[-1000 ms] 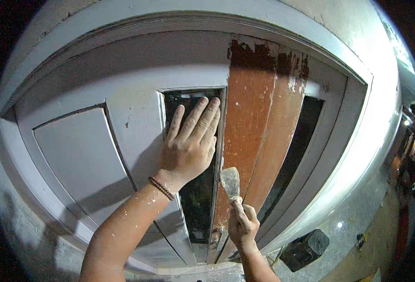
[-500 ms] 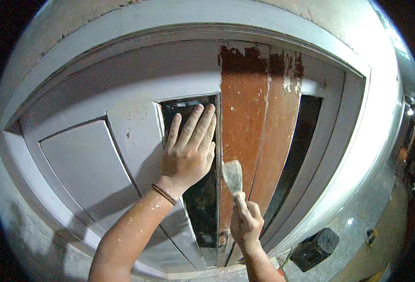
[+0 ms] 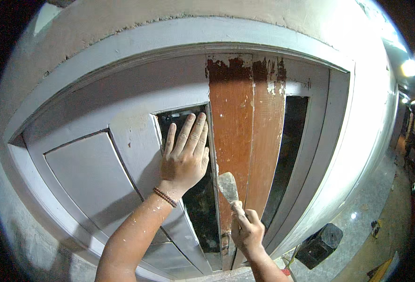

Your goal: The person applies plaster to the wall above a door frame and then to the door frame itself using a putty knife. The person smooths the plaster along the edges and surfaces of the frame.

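Note:
My left hand point(image 3: 185, 160) lies flat with fingers stretched out on a dark, narrow glass pane point(image 3: 200, 214) in the door. White specks dot its forearm, and a brown bead bracelet point(image 3: 165, 196) circles the wrist. My right hand point(image 3: 248, 233) is wrapped round the handle of a paint scraper point(image 3: 228, 187). The scraper points upward, its whitish, smeared blade against the left edge of a bare reddish-brown strip point(image 3: 231, 127) of the door, beside the pane's frame. Ragged dark patches and flecks of pale paint mark that strip.
Pale grey paint covers the other door panels point(image 3: 92, 174) and the surrounding frame point(image 3: 170, 35). A second dark pane point(image 3: 289, 136) runs right of the brown strip. At lower right a black box-like object point(image 3: 319, 245) stands on the floor. A bright lamp point(image 3: 409, 68) shines at far right.
The view has shifted, so the door appears lower and further left. My right hand has tilted the scraper slightly more to the left. My left hand stays on the glass.

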`<control>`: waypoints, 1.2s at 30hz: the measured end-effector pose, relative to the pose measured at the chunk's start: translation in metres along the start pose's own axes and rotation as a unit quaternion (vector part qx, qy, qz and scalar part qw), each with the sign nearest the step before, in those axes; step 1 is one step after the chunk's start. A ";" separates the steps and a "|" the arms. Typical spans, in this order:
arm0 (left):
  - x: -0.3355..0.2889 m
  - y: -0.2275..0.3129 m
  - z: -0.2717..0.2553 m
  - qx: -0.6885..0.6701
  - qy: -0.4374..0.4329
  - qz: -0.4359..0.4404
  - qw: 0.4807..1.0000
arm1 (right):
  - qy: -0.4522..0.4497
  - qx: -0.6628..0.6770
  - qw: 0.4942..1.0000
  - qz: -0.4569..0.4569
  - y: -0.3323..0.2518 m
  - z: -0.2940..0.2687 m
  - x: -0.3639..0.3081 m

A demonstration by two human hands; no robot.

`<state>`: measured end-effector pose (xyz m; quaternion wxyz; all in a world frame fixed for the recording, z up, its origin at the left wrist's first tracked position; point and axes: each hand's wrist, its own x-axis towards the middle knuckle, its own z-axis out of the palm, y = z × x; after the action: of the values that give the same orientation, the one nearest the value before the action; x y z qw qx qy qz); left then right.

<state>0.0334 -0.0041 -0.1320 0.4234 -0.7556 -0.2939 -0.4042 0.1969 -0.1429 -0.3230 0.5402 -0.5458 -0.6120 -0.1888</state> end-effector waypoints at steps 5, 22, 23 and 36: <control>0.001 0.000 0.000 -0.010 0.002 -0.001 1.000 | 0.056 0.054 0.997 -0.029 0.026 0.042 -0.010; 0.001 0.000 -0.001 0.019 -0.028 0.016 0.999 | 0.066 0.079 0.994 0.023 0.015 0.058 0.001; 0.002 -0.001 -0.001 0.020 -0.028 0.018 0.999 | 0.098 0.086 0.992 0.001 0.014 0.056 0.002; 0.003 0.001 -0.001 0.049 -0.034 0.007 0.998 | 0.092 0.071 0.993 0.010 0.010 0.050 0.003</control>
<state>0.0354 -0.0056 -0.1300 0.4525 -0.7492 -0.3222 -0.3608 0.1832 -0.0975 -0.3411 0.6337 -0.4925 -0.5659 -0.1889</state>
